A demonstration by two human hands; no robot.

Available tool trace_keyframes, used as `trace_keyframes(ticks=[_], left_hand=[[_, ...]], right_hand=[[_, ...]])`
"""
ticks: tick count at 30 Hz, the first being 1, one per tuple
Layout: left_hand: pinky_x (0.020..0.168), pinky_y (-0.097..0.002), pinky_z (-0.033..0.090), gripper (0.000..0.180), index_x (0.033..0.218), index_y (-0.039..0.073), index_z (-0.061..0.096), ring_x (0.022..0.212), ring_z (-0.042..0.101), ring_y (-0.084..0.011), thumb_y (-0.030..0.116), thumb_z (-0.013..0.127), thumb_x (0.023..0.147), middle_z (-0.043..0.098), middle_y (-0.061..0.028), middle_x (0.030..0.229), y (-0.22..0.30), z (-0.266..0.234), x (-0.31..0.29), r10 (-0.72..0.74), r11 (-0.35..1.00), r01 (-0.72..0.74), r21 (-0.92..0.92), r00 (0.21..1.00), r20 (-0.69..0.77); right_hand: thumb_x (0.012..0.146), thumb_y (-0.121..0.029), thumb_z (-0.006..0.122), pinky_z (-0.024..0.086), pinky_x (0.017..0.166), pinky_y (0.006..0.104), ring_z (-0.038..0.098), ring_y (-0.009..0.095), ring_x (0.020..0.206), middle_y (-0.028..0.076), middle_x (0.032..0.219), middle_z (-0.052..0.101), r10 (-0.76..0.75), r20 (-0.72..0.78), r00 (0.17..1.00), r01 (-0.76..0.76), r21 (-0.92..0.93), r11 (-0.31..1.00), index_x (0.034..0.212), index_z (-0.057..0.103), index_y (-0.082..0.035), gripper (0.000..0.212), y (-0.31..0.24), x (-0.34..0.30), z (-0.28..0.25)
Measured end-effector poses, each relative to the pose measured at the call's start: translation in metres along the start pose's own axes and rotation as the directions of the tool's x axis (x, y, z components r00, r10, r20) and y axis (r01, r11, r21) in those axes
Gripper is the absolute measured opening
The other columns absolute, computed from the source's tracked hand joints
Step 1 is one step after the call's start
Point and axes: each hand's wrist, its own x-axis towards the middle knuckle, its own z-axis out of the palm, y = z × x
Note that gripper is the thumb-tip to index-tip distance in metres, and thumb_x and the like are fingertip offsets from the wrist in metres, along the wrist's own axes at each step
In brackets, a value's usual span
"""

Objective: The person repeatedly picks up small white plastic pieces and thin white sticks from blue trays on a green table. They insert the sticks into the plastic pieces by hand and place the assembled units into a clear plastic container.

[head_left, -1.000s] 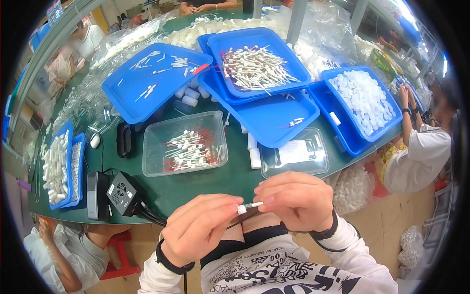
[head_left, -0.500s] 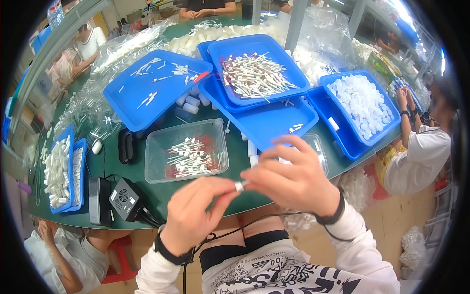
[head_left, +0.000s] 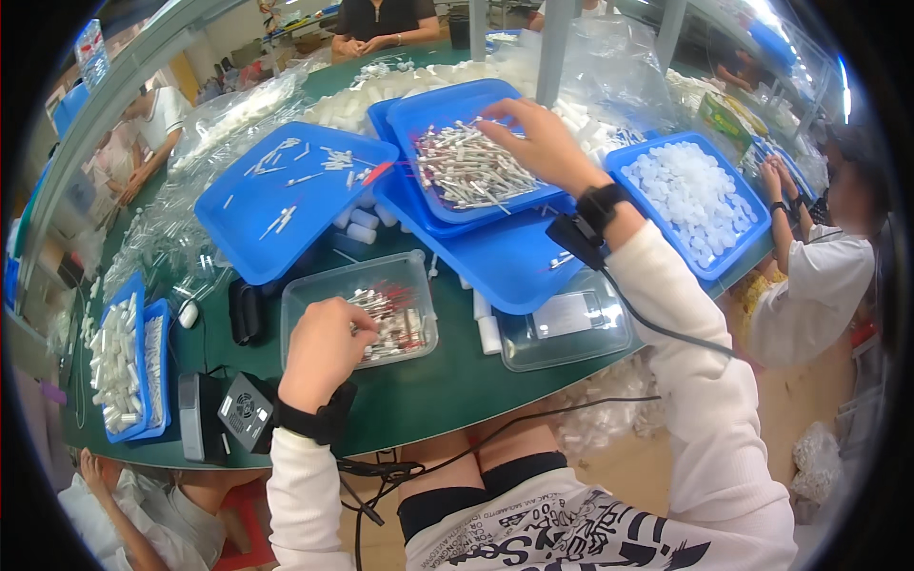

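Observation:
My left hand (head_left: pixel 327 344) is over the left side of a clear plastic box (head_left: pixel 297 297), its fingers curled together at the parts inside. Those are thin white sticks with red wires (head_left: pixel 392 314); what the fingertips hold, if anything, is hidden. Farther off to the right, my right hand (head_left: pixel 539 143) reaches over a blue tray (head_left: pixel 414 116), fingers apart and pointing down at its rim. A heap of thin white stick parts (head_left: pixel 474 169) fills that tray. No object shows in the right hand.
A blue tray with few sticks (head_left: pixel 238 224) lies at left, and one of round white caps (head_left: pixel 690 200) at right. Beside the box are a clear lid (head_left: pixel 533 347) and a black case (head_left: pixel 246 312). A cable hangs from my right wrist. Co-workers sit around the table.
My hands were together in front of me, pinching a small white piece. They have parted: the left went to the clear box, the right forward to the heaped blue tray.

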Motion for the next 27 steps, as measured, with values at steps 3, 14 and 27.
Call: trace_keyframes(ticks=[3, 14, 27], left_hand=[[0.074, -0.0421, 0.051, 0.009, 0.078, 0.002, 0.071, 0.081, 0.063, -0.0355, 0.007, 0.069, 0.071, 0.064, -0.0177, 0.082, -0.010, 0.004, 0.002, 0.021, 1.000, -0.021, 0.005, 0.999, 0.035], [0.062, -0.0299, 0.052, 0.023, 0.104, -0.002, 0.061, 0.067, 0.066, -0.0183, -0.001, 0.064, 0.081, 0.064, -0.0120, 0.081, 0.011, -0.007, 0.003, -0.044, 0.868, -0.080, -0.490, 0.971, -0.236], [0.077, -0.0405, 0.059, 0.017, 0.101, -0.002, 0.048, 0.083, 0.069, -0.0282, -0.005, 0.059, 0.089, 0.067, -0.0221, 0.091, 0.069, -0.003, -0.086, -0.078, -0.098, -0.182, -0.978, 0.981, -0.175]], right_hand=[[0.088, -0.024, 0.064, 0.050, 0.069, 0.0311, 0.064, 0.020, 0.072, 0.011, 0.081, 0.070, 0.212, 0.281, 0.936, -0.234, 0.048, 0.971, 0.088, 0.071, -0.001, 0.024, -0.008, -0.022, -0.043], [0.075, -0.017, 0.073, 0.052, 0.070, 0.0346, 0.068, 0.027, 0.076, 0.012, 0.081, 0.071, 0.274, 0.661, 0.699, -0.124, -0.265, 0.956, 0.087, 0.074, -0.005, 0.017, 0.026, -0.077, -0.045], [0.080, 0.000, 0.068, 0.053, 0.058, 0.0254, 0.066, 0.014, 0.071, 0.006, 0.083, 0.068, -0.031, 0.165, 0.986, -0.066, 0.550, 0.833, 0.096, 0.068, -0.003, 0.017, -0.171, -0.134, -0.054]])
